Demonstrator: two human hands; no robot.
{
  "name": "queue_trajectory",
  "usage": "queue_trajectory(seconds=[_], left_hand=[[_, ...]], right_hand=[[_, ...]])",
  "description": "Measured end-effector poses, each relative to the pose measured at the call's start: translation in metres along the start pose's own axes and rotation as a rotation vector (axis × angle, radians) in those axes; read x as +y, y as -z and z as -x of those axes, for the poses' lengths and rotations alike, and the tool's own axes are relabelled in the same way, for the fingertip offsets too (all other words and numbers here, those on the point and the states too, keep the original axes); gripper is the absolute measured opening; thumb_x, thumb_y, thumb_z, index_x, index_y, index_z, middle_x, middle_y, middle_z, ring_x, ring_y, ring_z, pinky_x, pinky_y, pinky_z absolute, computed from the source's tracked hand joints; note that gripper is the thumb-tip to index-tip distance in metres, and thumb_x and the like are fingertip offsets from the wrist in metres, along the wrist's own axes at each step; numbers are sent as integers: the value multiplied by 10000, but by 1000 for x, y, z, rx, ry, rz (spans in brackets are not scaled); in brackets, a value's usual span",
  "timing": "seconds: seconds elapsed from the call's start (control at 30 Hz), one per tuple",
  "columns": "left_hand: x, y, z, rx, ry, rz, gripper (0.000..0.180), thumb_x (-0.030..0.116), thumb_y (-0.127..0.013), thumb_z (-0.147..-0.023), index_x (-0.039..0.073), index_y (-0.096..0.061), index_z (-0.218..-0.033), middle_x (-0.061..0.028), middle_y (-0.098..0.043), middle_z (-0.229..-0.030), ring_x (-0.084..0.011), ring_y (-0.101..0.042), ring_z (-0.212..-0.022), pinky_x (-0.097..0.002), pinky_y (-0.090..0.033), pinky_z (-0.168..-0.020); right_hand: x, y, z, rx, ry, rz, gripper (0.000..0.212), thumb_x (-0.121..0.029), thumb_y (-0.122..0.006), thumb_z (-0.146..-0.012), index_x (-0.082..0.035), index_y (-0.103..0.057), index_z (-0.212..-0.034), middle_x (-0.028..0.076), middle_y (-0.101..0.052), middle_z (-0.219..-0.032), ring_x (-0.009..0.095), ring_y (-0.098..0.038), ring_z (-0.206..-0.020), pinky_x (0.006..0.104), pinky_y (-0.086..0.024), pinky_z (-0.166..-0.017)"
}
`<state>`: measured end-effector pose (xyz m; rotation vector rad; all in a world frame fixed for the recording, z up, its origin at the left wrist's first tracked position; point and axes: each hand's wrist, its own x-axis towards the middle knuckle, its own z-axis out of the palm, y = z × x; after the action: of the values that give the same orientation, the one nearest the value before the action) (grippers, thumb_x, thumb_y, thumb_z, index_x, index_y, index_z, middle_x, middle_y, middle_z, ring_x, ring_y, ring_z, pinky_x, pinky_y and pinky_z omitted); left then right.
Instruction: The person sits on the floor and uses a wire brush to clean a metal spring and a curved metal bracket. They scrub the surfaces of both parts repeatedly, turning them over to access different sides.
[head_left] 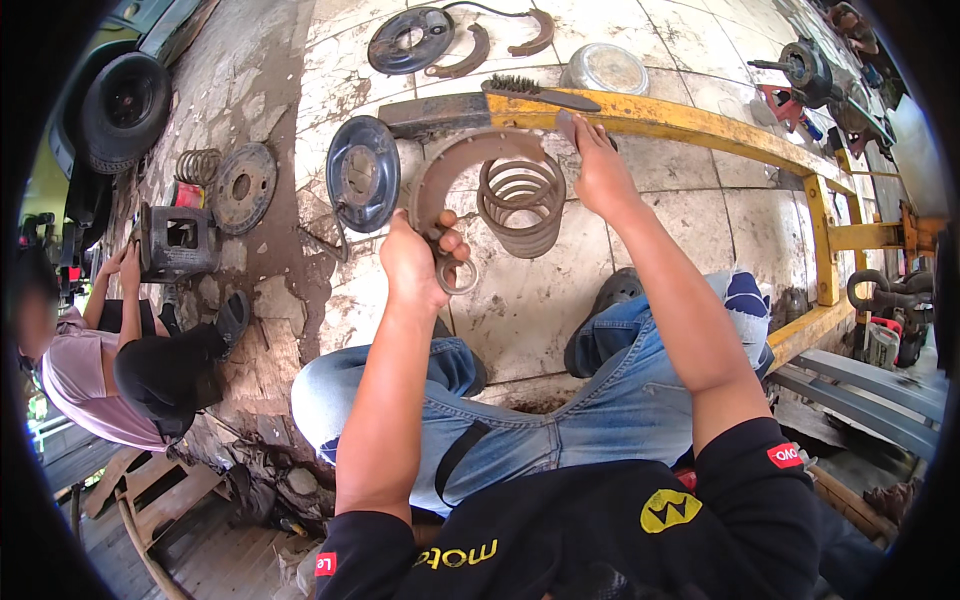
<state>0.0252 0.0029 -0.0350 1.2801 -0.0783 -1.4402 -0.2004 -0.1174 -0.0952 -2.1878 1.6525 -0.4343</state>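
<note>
My left hand is closed around the lower end of a large, rusty, curved brake shoe. A metal ring shows just below those fingers; whether it belongs to the shoe I cannot tell. My right hand is closed on a small flat dark piece, close to the shoe's far end; its kind is not clear. Inside the shoe's curve, a rusty coil spring stands on the tiles. To the left is a black round backing plate.
A yellow metal frame crosses ahead and runs down the right, with a wire brush on it. Beyond lie another backing plate, two smaller brake shoes and a round metal cover. A person sits at left handling a metal housing.
</note>
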Motion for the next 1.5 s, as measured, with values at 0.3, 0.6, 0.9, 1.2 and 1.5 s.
queue_trajectory(seconds=[0.3,0.6,0.9,1.2,1.5], left_hand=[[-24,-13,-11,-56,66,57,321,194,-253,-999,22,-512,-1080,-85,-561,-793,-139,-474,-588,-314,-473,-498],[-41,-10,-13,-19,138,-12,282,167,-302,-998,16,-520,-1093,-93,-579,-832,-148,-532,-619,-340,-539,-559],[-46,-3,-2,-67,179,-10,502,413,-217,-1053,10,-509,-1113,-97,-569,-813,-194,-571,-639,-401,-578,-610],[-49,0,-6,-34,70,-128,540,524,-287,-1038,37,-521,-1029,-44,-513,-768,-156,-538,-600,-293,-464,-490],[-49,2,-14,9,98,-162,568,562,-310,-1021,38,-527,-1047,-35,-503,-727,-152,-528,-544,-283,-468,-470]], right_hand=[[-3,19,-1,65,6,-37,757,59,-585,-777,-4,-301,-1475,206,-378,-1497,400,-339,-1389,428,-355,-1133],[-8,-8,8,62,219,149,619,14,-456,-894,-160,-364,-1482,65,-323,-1564,309,-291,-1444,556,-277,-1143],[-9,-20,17,65,245,269,538,-49,-399,-938,-170,-394,-1463,40,-353,-1543,269,-294,-1444,601,-287,-1110],[-6,-6,2,25,-22,302,529,-76,-363,-975,-150,-314,-1496,89,-267,-1582,342,-280,-1443,658,-231,-1129],[-17,-9,19,-10,178,371,569,-70,-383,-975,-241,-298,-1511,108,-244,-1588,354,-256,-1452,726,-217,-1086]])
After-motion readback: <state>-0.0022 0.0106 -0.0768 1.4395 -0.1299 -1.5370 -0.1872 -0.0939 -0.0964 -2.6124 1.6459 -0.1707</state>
